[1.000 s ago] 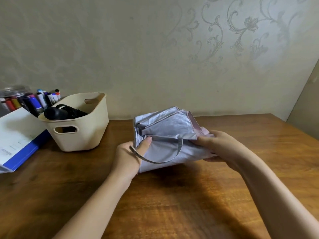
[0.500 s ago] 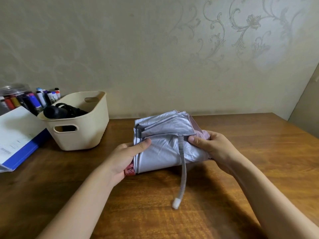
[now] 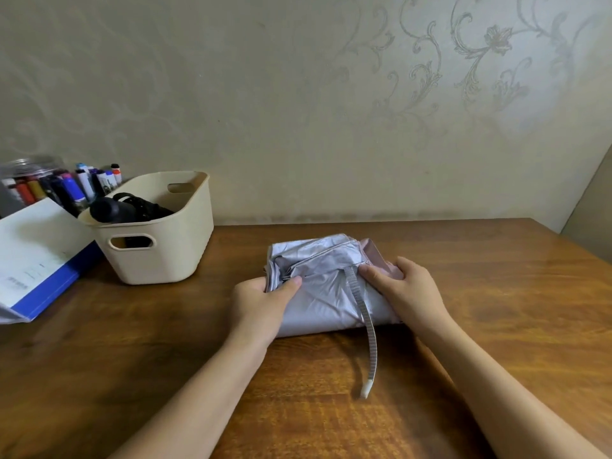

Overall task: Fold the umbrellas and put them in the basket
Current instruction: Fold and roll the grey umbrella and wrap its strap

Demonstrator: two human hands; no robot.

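One umbrella, fingers clasping both ends

Between the silver umbrella and the cream basket we see a strip of bare worktop. A black umbrella fills the basket's left half, and a blue folder crowds just beside it. The strap trails across the near wood.

Wooden table, wall behind. Cream basket left rear; blue-edged folder just beside it. Silver folded umbrella centre, its strap trailing toward the near edge.
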